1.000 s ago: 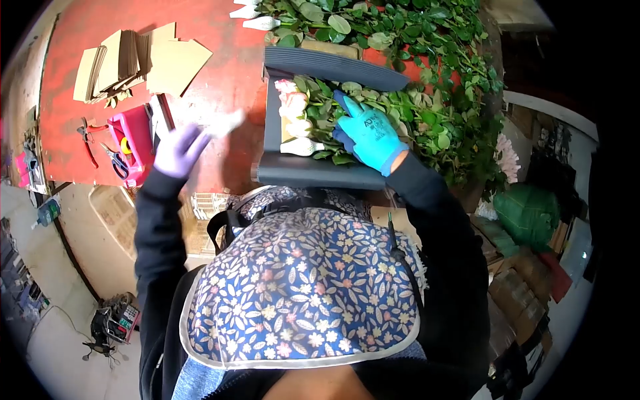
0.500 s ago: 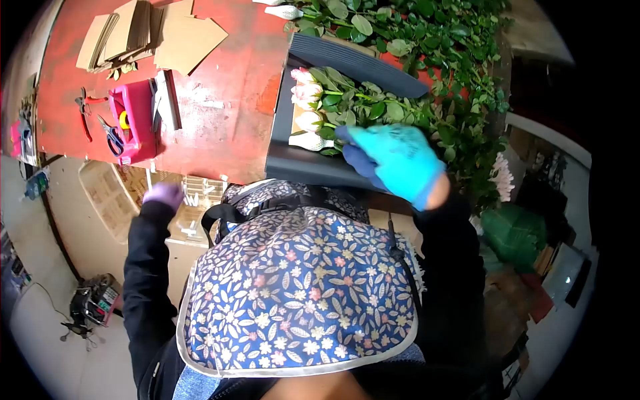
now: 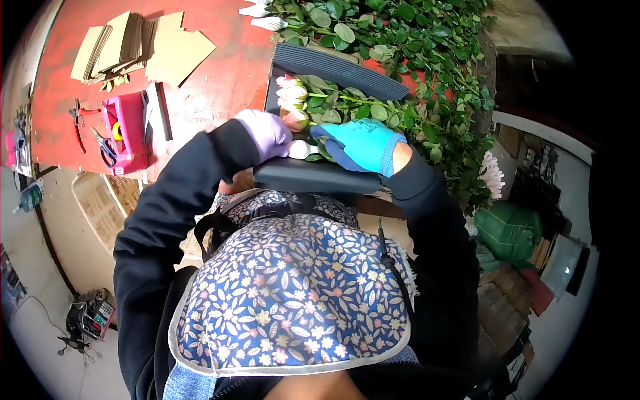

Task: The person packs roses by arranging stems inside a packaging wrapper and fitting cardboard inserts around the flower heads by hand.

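Pale pink roses lie side by side in a dark ribbed trough, heads to the left and leafy stems to the right. The nearest rose head wears a white mesh sleeve. My right hand, in a blue glove with dark fingers, is closed around that rose's stem just behind the head. In a lilac glove, my left hand is at the trough's left end beside the rose heads. Its fingers are curled, and what they hold, if anything, is hidden.
On the red table lie cardboard pieces, red-handled pliers, scissors and a pink holder with tape. More leafy stems cover the right side. A plastic crate stands below the table.
My left hand has risen from below the table edge to the rose heads. My right hand stays at the netted rose, its wrist turned slightly and the hand lying flatter.
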The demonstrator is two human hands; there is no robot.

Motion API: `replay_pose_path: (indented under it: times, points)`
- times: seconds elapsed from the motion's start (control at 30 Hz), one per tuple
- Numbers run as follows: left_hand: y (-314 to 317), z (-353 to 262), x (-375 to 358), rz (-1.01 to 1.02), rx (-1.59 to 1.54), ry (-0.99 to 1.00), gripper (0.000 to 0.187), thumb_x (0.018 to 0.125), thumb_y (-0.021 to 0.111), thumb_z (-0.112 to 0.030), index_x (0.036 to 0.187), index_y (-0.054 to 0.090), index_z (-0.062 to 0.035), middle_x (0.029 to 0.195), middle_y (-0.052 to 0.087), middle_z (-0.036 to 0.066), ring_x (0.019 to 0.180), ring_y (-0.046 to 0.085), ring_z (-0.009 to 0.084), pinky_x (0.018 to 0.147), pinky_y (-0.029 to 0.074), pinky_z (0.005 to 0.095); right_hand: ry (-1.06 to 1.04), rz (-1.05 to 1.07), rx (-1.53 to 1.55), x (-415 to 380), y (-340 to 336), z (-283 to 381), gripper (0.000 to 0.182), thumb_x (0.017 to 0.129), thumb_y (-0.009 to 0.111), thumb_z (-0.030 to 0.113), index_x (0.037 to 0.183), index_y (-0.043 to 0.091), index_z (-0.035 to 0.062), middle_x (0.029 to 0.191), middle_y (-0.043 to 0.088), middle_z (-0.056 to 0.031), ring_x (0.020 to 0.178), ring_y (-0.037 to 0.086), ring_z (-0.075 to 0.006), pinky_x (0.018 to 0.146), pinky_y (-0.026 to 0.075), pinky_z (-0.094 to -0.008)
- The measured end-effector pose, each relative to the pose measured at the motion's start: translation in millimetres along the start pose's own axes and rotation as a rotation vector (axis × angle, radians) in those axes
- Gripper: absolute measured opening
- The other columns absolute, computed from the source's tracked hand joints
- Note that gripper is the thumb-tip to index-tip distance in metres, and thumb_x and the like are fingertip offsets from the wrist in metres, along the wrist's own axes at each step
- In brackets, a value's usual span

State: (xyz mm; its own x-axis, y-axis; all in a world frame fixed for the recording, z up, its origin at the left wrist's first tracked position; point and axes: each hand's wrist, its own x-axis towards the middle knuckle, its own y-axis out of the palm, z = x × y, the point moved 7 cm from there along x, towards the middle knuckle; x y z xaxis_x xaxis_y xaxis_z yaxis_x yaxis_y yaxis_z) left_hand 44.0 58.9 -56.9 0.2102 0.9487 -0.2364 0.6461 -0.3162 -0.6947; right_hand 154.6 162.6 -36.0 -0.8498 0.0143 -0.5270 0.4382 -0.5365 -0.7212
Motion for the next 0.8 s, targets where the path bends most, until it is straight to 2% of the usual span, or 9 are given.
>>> replay_pose_path:
  times: [0.07, 0.13, 0.2, 0.27, 0.33, 0.4, 0.5, 0.73, 0.8]
  points:
    - [-8, -23, -4, 0.015, 0.281, 0.113, 0.022, 0.090, 0.057, -0.029, 0.079, 0.065, -0.0119, 0.073, 0.060, 0.009, 0.071, 0.064, 0.0297, 0.060, 0.049, 0.0436, -0.191, -0.090, 0.100, 5, 4, 8, 0.035, 0.093, 0.052, 0.023, 0.124, 0.063, 0.0119, 0.087, 0.069, -0.0196, 0.078, 0.066, -0.0376, 0.070, 0.053, -0.0470]
    - [-11, -33, -6, -0.032, 0.330, 0.180, 0.023, 0.090, 0.056, -0.030, 0.078, 0.064, -0.0122, 0.072, 0.059, 0.009, 0.069, 0.064, 0.0289, 0.058, 0.049, 0.0436, -0.230, 0.100, 0.160, 19, 13, 9, 0.031, 0.092, 0.053, 0.023, 0.117, 0.064, 0.0084, 0.079, 0.068, -0.0178, 0.069, 0.066, -0.0335, 0.064, 0.052, -0.0429]
    - [-11, -33, -5, -0.018, 0.329, 0.173, 0.022, 0.089, 0.057, -0.029, 0.077, 0.064, -0.0122, 0.072, 0.059, 0.009, 0.069, 0.063, 0.0291, 0.059, 0.049, 0.0434, 0.034, 0.488, 0.356, 32, 34, 0, 0.029, 0.093, 0.052, 0.023, 0.114, 0.064, 0.0071, 0.073, 0.067, -0.0142, 0.063, 0.064, -0.0279, 0.061, 0.050, -0.0413]
    - [-11, -31, -4, -0.005, 0.327, 0.164, 0.021, 0.089, 0.057, -0.028, 0.076, 0.063, -0.0122, 0.071, 0.058, 0.009, 0.068, 0.063, 0.0294, 0.060, 0.049, 0.0432, -0.003, 0.525, 0.420, 32, 30, 2, 0.027, 0.093, 0.051, 0.026, 0.107, 0.065, 0.0079, 0.071, 0.066, -0.0120, 0.060, 0.062, -0.0239, 0.058, 0.049, -0.0396]
    - [-11, -26, -6, -0.024, 0.295, 0.134, 0.021, 0.088, 0.058, -0.028, 0.076, 0.063, -0.0116, 0.072, 0.059, 0.010, 0.069, 0.063, 0.0294, 0.061, 0.049, 0.0425, 0.057, 0.617, 0.223, 24, 23, 0, 0.025, 0.092, 0.052, 0.029, 0.100, 0.067, 0.0097, 0.074, 0.066, -0.0121, 0.061, 0.062, -0.0256, 0.059, 0.049, -0.0401]
    - [-12, -22, -7, -0.050, 0.254, 0.127, 0.018, 0.086, 0.062, -0.026, 0.076, 0.063, -0.0113, 0.074, 0.059, 0.010, 0.070, 0.063, 0.0299, 0.062, 0.050, 0.0421, 0.023, 0.561, 0.074, 18, 28, -13, 0.028, 0.091, 0.053, 0.035, 0.096, 0.068, 0.0115, 0.082, 0.068, -0.0127, 0.071, 0.064, -0.0324, 0.066, 0.050, -0.0435]
    - [-6, -7, -4, -0.044, 0.129, 0.113, 0.017, 0.085, 0.064, -0.025, 0.075, 0.062, -0.0111, 0.076, 0.060, 0.009, 0.072, 0.063, 0.0302, 0.064, 0.050, 0.0423, -0.080, 0.178, 0.008, 8, 5, -9, 0.029, 0.092, 0.055, 0.037, 0.096, 0.069, 0.0126, 0.088, 0.070, -0.0133, 0.078, 0.066, -0.0357, 0.070, 0.052, -0.0433]
    - [4, 13, -1, 0.043, 0.065, 0.087, 0.013, 0.087, 0.060, -0.022, 0.087, 0.065, -0.0109, 0.084, 0.063, 0.010, 0.081, 0.065, 0.0310, 0.068, 0.051, 0.0418, 0.017, 0.227, -0.053, 16, 30, -6, 0.029, 0.093, 0.054, 0.035, 0.096, 0.070, 0.0102, 0.092, 0.070, -0.0130, 0.082, 0.067, -0.0354, 0.074, 0.053, -0.0434]
    - [2, 10, -5, 0.042, 0.081, 0.075, 0.012, 0.086, 0.060, -0.022, 0.086, 0.065, -0.0108, 0.083, 0.061, 0.010, 0.081, 0.065, 0.0308, 0.067, 0.051, 0.0415, -0.038, 0.112, -0.002, 13, 25, -6, 0.027, 0.090, 0.055, 0.032, 0.096, 0.070, 0.0108, 0.085, 0.069, -0.0136, 0.078, 0.066, -0.0347, 0.070, 0.052, -0.0456]
